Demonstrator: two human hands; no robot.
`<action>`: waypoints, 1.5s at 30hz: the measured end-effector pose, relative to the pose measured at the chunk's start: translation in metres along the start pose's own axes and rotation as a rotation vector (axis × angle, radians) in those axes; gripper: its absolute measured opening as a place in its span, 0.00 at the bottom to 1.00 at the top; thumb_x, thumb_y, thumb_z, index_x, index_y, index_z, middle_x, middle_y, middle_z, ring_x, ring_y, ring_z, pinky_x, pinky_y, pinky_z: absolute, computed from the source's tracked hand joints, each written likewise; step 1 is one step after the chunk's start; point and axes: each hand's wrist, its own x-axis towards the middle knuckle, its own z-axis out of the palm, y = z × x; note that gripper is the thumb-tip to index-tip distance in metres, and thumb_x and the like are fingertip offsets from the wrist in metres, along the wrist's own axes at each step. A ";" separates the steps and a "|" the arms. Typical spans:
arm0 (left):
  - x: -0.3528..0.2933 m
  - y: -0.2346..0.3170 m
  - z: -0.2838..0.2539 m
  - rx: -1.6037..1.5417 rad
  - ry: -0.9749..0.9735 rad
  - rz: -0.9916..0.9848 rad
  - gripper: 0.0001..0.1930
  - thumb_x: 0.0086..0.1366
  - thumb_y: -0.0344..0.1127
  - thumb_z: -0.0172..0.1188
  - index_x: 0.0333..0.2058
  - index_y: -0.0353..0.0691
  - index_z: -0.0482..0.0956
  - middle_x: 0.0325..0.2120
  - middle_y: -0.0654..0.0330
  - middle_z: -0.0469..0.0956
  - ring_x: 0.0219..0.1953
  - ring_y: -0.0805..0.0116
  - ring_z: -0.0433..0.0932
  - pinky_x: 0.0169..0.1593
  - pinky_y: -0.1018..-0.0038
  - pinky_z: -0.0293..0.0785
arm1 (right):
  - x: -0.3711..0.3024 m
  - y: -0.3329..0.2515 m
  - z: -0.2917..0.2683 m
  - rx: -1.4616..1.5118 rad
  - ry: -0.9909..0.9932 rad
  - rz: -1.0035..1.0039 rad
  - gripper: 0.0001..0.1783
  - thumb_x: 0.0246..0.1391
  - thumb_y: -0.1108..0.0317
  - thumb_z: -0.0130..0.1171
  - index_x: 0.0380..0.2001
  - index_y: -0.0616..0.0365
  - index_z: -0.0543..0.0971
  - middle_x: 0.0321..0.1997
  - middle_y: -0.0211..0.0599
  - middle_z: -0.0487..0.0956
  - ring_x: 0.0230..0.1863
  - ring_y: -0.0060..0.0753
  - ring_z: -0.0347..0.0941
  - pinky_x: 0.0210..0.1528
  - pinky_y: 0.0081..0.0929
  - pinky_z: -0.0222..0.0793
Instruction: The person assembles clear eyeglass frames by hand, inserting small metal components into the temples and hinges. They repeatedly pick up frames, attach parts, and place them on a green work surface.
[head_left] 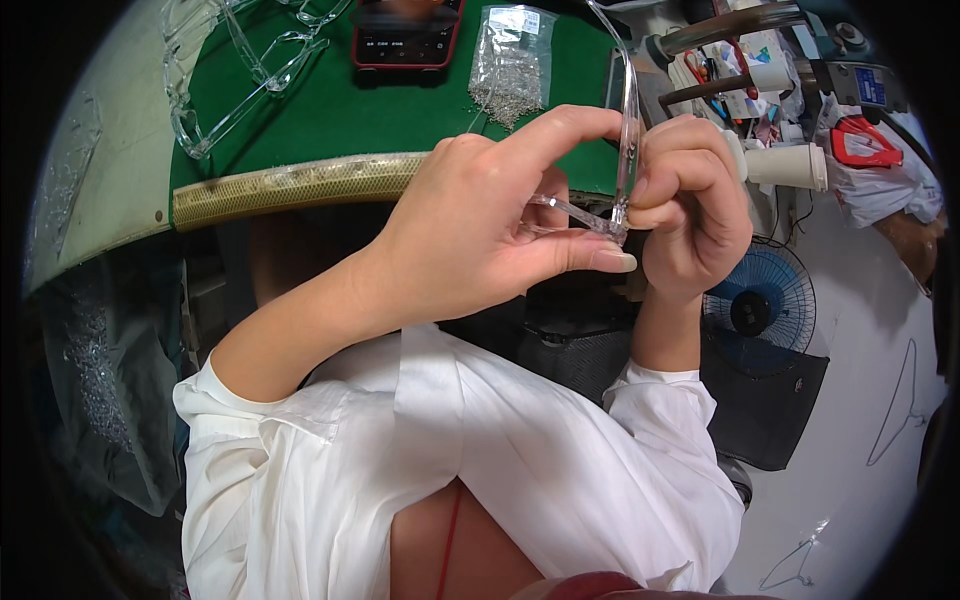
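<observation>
A clear plastic eyeglass frame is in my left hand, above the table's front edge. Its thumb presses beneath the hinge corner, while the index finger reaches across to the clear temple arm, which stands nearly upright. My right hand is closed, thumb and fingertips pinched together right beside the hinge. Whatever lies between those fingertips is too small or hidden to make out. Part of the frame is covered by my left fingers.
On the green tabletop lie other clear eyeglass frames, a red-edged phone-like device and a bag of small metal parts. To the right are a white cup, tools, a blue fan and a wire hanger.
</observation>
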 end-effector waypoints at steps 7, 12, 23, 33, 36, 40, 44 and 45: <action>-0.001 -0.002 0.001 0.004 0.023 0.019 0.37 0.49 0.30 0.73 0.58 0.38 0.65 0.20 0.63 0.77 0.21 0.81 0.72 0.27 0.84 0.65 | -0.003 -0.001 0.003 0.059 0.032 0.043 0.12 0.46 0.66 0.66 0.25 0.66 0.78 0.26 0.36 0.74 0.26 0.25 0.69 0.25 0.17 0.63; -0.001 -0.002 0.000 -0.029 0.021 0.007 0.38 0.48 0.30 0.73 0.58 0.37 0.65 0.28 0.63 0.79 0.22 0.81 0.73 0.28 0.84 0.67 | -0.005 0.001 0.005 0.119 0.055 0.079 0.12 0.48 0.67 0.66 0.26 0.67 0.78 0.27 0.38 0.74 0.27 0.24 0.69 0.25 0.15 0.62; 0.001 -0.002 0.000 -0.081 0.037 0.029 0.37 0.50 0.30 0.73 0.58 0.37 0.65 0.26 0.63 0.79 0.23 0.81 0.74 0.29 0.85 0.67 | -0.007 0.001 0.010 0.153 0.103 0.126 0.15 0.51 0.64 0.65 0.25 0.66 0.75 0.29 0.37 0.72 0.28 0.22 0.67 0.26 0.14 0.61; 0.002 0.000 0.002 -0.176 0.019 -0.005 0.36 0.51 0.28 0.72 0.58 0.36 0.65 0.23 0.64 0.78 0.22 0.83 0.72 0.28 0.85 0.66 | -0.006 0.007 0.009 0.156 0.082 0.081 0.19 0.51 0.56 0.65 0.24 0.65 0.75 0.28 0.36 0.71 0.29 0.25 0.66 0.28 0.17 0.60; 0.004 0.000 0.003 -0.207 0.002 -0.029 0.36 0.51 0.27 0.71 0.58 0.35 0.64 0.34 0.62 0.78 0.24 0.83 0.72 0.29 0.84 0.68 | -0.006 0.009 0.008 0.175 0.094 0.071 0.19 0.51 0.57 0.65 0.24 0.64 0.75 0.28 0.36 0.71 0.29 0.25 0.65 0.29 0.18 0.60; 0.010 -0.001 0.007 -0.239 0.004 -0.024 0.37 0.52 0.23 0.68 0.60 0.35 0.61 0.48 0.60 0.72 0.27 0.81 0.73 0.31 0.84 0.70 | -0.012 0.013 0.009 0.212 0.203 0.083 0.17 0.51 0.60 0.66 0.27 0.64 0.74 0.30 0.36 0.72 0.31 0.25 0.66 0.32 0.17 0.61; 0.021 -0.005 0.013 -0.300 0.019 0.045 0.38 0.54 0.20 0.65 0.62 0.36 0.57 0.49 0.58 0.70 0.29 0.79 0.74 0.33 0.83 0.72 | -0.019 0.012 0.009 0.159 0.361 0.106 0.16 0.51 0.62 0.67 0.29 0.65 0.74 0.32 0.35 0.72 0.33 0.25 0.66 0.35 0.17 0.61; 0.025 -0.005 0.014 -0.316 0.020 0.045 0.38 0.54 0.20 0.65 0.62 0.36 0.56 0.46 0.58 0.72 0.29 0.79 0.74 0.33 0.82 0.72 | -0.021 0.013 0.008 0.185 0.380 0.111 0.17 0.50 0.61 0.68 0.32 0.65 0.75 0.33 0.34 0.72 0.33 0.23 0.66 0.35 0.16 0.61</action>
